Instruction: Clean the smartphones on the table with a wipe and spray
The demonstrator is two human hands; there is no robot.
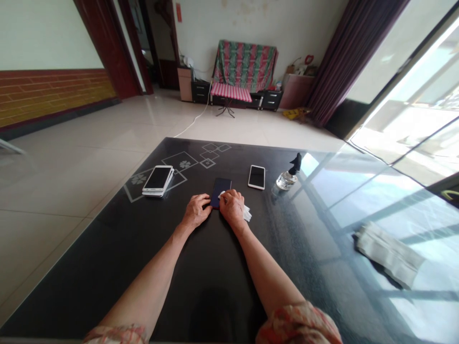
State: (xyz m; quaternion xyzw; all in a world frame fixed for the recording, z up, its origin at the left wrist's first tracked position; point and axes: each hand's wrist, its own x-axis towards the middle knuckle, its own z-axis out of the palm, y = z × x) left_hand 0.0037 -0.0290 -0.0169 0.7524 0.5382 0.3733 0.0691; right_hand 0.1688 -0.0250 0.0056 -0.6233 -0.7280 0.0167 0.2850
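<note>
A dark phone (220, 188) lies flat on the black glass table (201, 267) in front of me. My left hand (195, 211) rests at its near left edge, fingers curled against it and holding it steady. My right hand (232, 207) is closed on a white cloth (246, 213) and presses it onto the phone's near end. Part of the phone is hidden under both hands.
Two white phones are stacked at the left (158, 180). Another white phone (256, 177) lies right of the dark one, beside a small clear spray bottle (288, 177) with a black top. A folded grey cloth (389, 252) lies at the right. Tiled floor surrounds the table.
</note>
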